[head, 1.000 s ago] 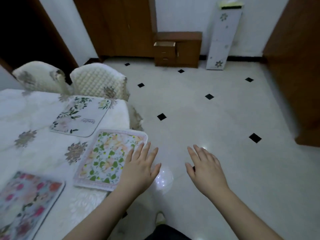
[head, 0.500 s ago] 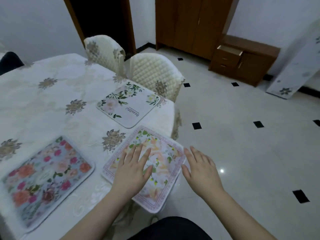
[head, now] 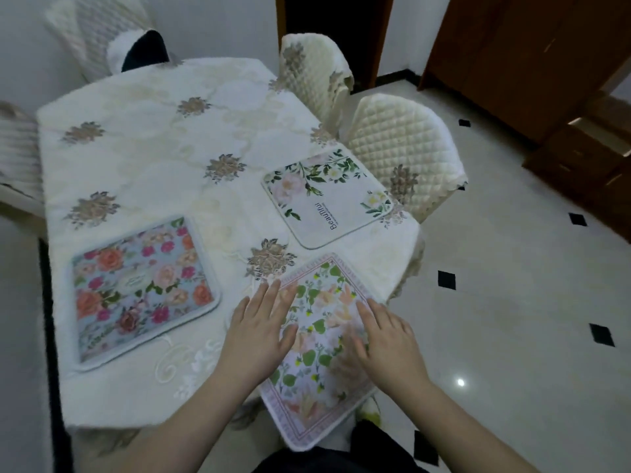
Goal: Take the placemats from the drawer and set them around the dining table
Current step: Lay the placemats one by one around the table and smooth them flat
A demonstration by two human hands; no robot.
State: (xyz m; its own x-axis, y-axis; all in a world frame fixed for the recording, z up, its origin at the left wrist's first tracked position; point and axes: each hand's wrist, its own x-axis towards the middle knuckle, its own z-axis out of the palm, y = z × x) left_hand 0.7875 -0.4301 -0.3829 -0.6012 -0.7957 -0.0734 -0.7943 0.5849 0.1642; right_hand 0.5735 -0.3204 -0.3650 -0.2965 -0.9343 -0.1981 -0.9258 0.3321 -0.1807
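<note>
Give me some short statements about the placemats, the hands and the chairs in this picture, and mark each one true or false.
1. Three placemats lie on the table. True.
2. Both hands rest flat on the green-leaf placemat. True: the left hand and the right hand lie on it with straight fingers.
3. The rose placemat carries the word "Beautiful". False: that word is on the white placemat.
4. The green-leaf placemat lies fully on the table. False: its near corner hangs past the table's edge.
5. The white placemat lies in front of a quilted chair. True.
</note>
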